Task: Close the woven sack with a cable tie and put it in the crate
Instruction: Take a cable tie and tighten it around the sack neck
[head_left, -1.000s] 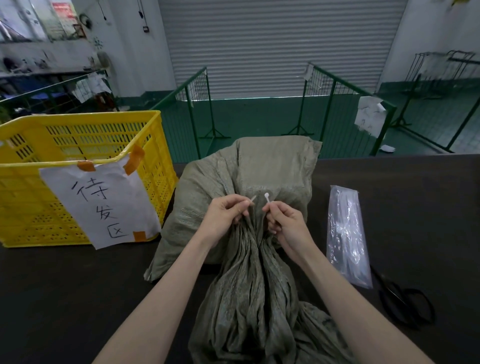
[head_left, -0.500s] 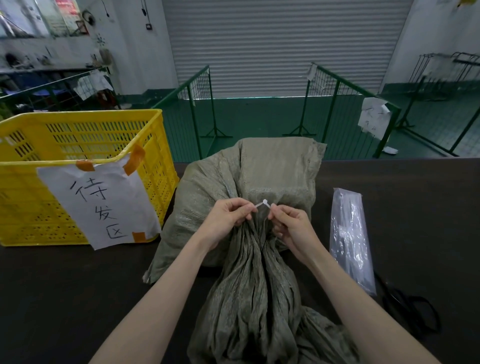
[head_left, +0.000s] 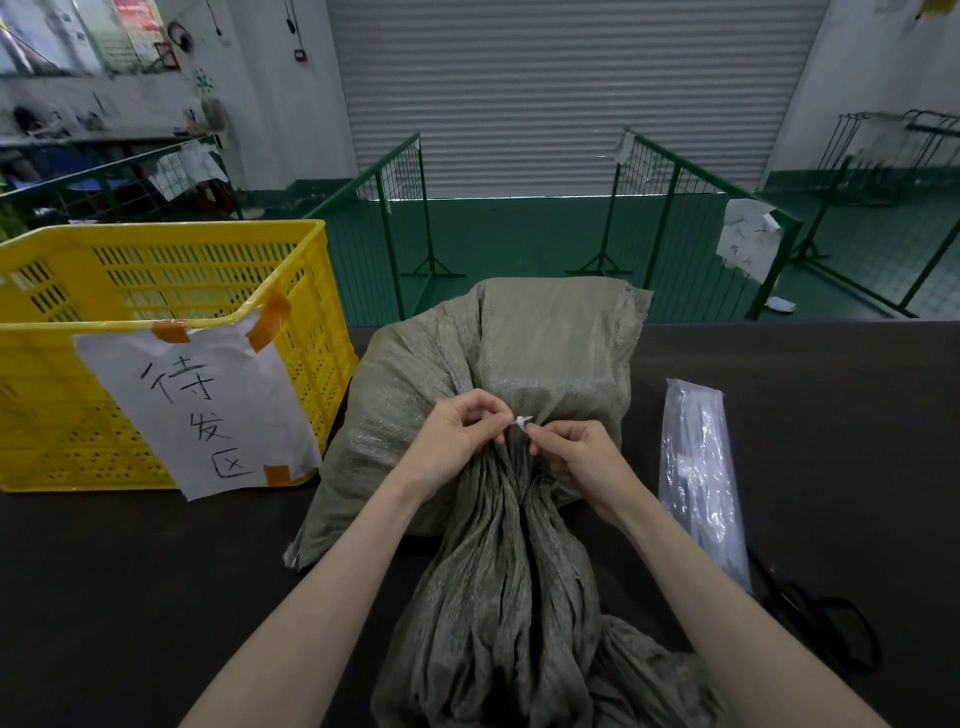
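Note:
A grey-green woven sack (head_left: 545, 353) lies on the dark table, its mouth gathered into a pleated neck that runs toward me. A white cable tie (head_left: 522, 421) sits at the top of that neck, most of it hidden in the folds. My left hand (head_left: 460, 441) pinches one end of the tie and my right hand (head_left: 576, 457) pinches the other, fingertips almost touching. The yellow slotted crate (head_left: 171, 291) stands to the left of the sack, with a handwritten paper sign taped on its front.
A clear plastic bag of cable ties (head_left: 698, 467) lies right of the sack, with black scissors (head_left: 826, 618) near its front end. Beyond the table's far edge are green mesh railings (head_left: 395, 208) and a shut roller door.
The two ends of the cable tie have come together above the sack's neck and my fingertips have closed in on them. The sack and crate have stayed put.

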